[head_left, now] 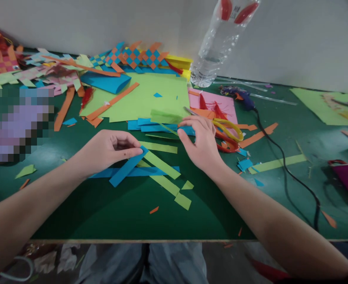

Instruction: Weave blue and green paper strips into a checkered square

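My left hand pinches the top corner of a blue paper strip between thumb and fingers. A light green paper strip runs down to the right from the same corner, touching the blue one. Under them lie another blue strip and a green strip. My right hand is over a pile of blue strips, its thumb and index fingertips close together. A blurred green strip meets these fingertips. Scissors with yellow and orange handles lie beside this hand, partly hidden.
Woven blue-and-orange paper fish lie at the back by a green sheet. A plastic bottle stands behind. At right are a glue gun with a black cord and a purple object. Paper scraps are scattered about.
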The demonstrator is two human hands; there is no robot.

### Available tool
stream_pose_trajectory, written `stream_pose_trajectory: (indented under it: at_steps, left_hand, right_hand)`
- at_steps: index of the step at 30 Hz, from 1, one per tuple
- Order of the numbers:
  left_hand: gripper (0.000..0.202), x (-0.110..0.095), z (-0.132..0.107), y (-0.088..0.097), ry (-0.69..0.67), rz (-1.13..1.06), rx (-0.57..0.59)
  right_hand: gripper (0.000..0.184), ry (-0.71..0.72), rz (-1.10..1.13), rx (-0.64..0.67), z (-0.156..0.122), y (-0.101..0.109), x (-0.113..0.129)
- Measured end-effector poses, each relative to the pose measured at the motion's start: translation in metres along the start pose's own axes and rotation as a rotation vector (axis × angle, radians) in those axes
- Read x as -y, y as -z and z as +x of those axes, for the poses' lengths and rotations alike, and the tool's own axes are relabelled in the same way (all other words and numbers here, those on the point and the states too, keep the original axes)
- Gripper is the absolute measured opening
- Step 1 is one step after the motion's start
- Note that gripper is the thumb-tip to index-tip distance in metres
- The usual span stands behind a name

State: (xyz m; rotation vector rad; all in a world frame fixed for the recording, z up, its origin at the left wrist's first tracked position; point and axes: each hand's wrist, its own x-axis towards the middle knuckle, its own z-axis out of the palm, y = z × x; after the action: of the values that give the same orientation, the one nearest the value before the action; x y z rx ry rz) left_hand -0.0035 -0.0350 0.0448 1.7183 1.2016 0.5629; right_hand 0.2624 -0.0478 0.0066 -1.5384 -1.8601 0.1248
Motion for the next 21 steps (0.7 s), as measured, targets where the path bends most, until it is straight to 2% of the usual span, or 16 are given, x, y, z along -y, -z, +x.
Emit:
stream_pose_trajectory:
  at_steps: [3,6,9,12,17,21]
  left_hand:
    - [0.030,-0.0009,-0.0002,0.0002,-0.008,0.015,0.000]
    - [0.031,-0.0004,0.0001,0.0006,-0.001,0.021,0.003]
    - [0.030,0.0000,0.0006,0.0008,-0.005,0.021,0.006]
    - [0.031,-0.0002,0.0005,0.0010,-0.011,0.030,0.012]
    - [0.033,-0.0002,-0.0006,0.0017,-0.006,0.045,0.013]
    - [0.030,0.0002,0.0004,0.0013,-0.017,0.028,0.010]
  right_hand:
    - [0.024,0.051,0.071,-0.004,0.0007,0.0035,0.0053]
    - [0.019,0.122,0.075,-0.019,0.0005,0.0050,0.0079]
    - [0.016,0.152,0.024,0.027,-0.0007,0.0032,0.0068]
    - [0.011,0.129,-0.004,0.095,-0.0019,0.0008,0.0048]
    - [0.023,0.071,0.049,0.129,-0.0019,0.0011,0.0052]
    - [0.015,0.073,0.132,0.177,-0.0010,0.0031,0.0078]
